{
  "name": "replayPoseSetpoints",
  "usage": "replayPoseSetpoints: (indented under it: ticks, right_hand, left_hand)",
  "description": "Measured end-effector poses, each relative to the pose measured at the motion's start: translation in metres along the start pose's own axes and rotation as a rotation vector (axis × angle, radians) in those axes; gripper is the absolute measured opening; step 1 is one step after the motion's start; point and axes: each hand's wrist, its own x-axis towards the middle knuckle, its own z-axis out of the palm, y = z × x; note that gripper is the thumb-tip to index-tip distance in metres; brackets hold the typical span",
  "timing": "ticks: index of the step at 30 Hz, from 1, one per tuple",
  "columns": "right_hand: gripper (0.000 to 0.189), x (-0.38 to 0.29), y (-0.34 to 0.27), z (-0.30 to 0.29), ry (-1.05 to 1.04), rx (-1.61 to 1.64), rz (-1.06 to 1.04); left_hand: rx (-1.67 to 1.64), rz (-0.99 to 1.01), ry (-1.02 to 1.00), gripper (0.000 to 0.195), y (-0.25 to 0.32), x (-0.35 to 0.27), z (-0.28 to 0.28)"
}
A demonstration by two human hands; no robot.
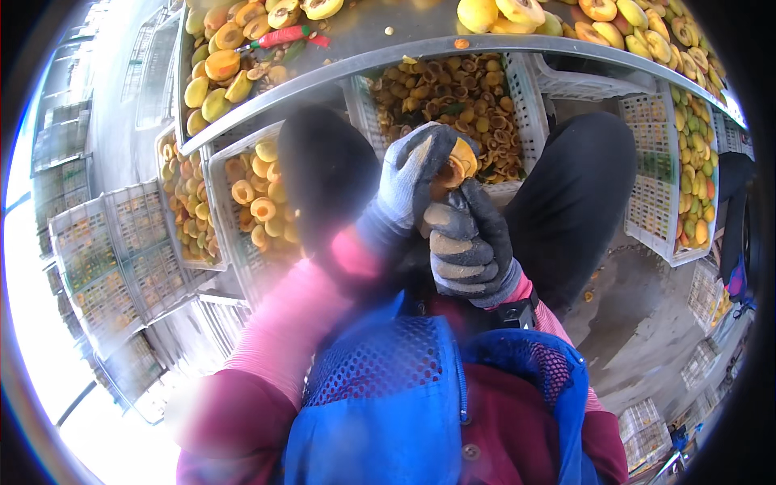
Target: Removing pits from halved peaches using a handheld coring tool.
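Note:
My left hand (418, 167), in a grey-and-white coated work glove, holds a halved yellow peach (464, 159) with its hollowed, brownish cut side showing. Just below it is my right hand (470, 245), gloved the same way, its fingers curled into a fist. The thumb side of that fist meets the lower edge of the fruit. Whether the fist encloses a tool is hidden. Both hands are above my lap, between my knees. Beyond them, under the table edge, a white plastic crate (530, 115) holds many peach scraps (442, 91), some hollow and brown.
A metal table (376, 45) crosses the top, bearing peach halves (221, 63) at left and more peaches (642, 30) at right. On it lies a red-handled tool (279, 36). Peach-filled crates stand left (221, 200) and right (648, 163). Another person's leg (733, 200) shows far right.

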Motion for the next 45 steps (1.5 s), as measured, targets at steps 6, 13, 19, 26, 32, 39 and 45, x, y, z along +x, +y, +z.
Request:
replayPoseSetpoints:
  ticks: [6,13,19,26,32,39,45]
  right_hand:
    - [0.045,-0.002,-0.004,0.010,0.110,-0.266,-0.245]
    - [0.045,-0.010,-0.022,-0.015,0.355,-0.227,-0.213]
    - [0.046,-0.011,-0.025,-0.015,0.379,-0.221,-0.235]
    - [0.050,0.001,-0.025,-0.002,0.922,-0.483,-0.331]
    - [0.043,0.002,-0.030,0.003,1.029,-0.512,-0.498]
    - [0.045,-0.002,-0.041,0.004,1.081,-0.556,-0.635]
    - [0.047,-0.001,-0.035,0.013,1.080,-0.545,-0.574]
  left_hand:
    - [-0.368,-0.386,0.387,0.032,-0.030,-0.011,-0.013]
    - [0.404,-0.098,0.382,0.037,0.017,-0.048,-0.073]
    - [1.362,-0.409,0.283,0.025,0.058,-0.107,-0.198]
    - [1.141,-0.171,0.348,0.017,0.086,-0.002,-0.099]
    - [1.185,0.514,-0.046,0.037,0.067,0.165,0.049]
    - [1.681,0.496,-0.421,0.041,0.040,0.210,0.015]
    - [1.584,0.299,-0.292,0.028,0.055,0.175,-0.063]
